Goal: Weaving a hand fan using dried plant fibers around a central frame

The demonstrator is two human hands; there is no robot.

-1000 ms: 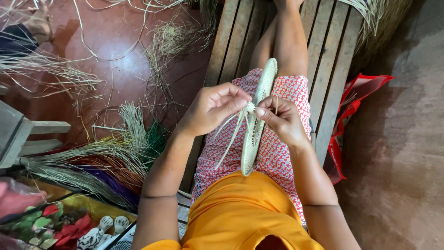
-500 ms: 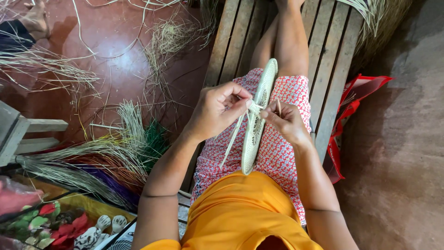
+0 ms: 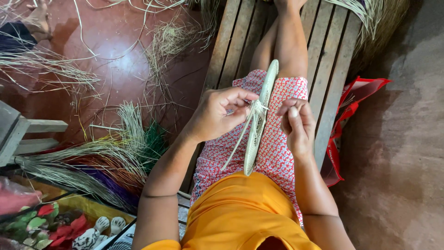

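**A:** Where did the hands stand?

**B:** The left hand [image 3: 217, 113] had its fingertips pinched shut on a pale strand [image 3: 238, 146] right at the rim of the woven disc [image 3: 259, 121]; the strand's loose end trailed down from the pinch toward the orange shirt [image 3: 236, 210]. The right hand [image 3: 298, 125] sat just across the disc from that pinch, fingers curled, thumb up. Whether it gripped the rim or another strand, I could not tell.

**B:** The disc stood on edge along the lap, over the red-patterned skirt [image 3: 282, 148], on a slatted bench [image 3: 330, 60].

**A:** How far along was the weaving?

**B:** By my reading, well along: the disc looked nearly whole, with openwork visible on its lower half (the upper edge showed only side-on). The loose strand at the pinch remained to be worked in. Fibre bundles [image 3: 92, 162] lay well off to the left of the grip, untouched.
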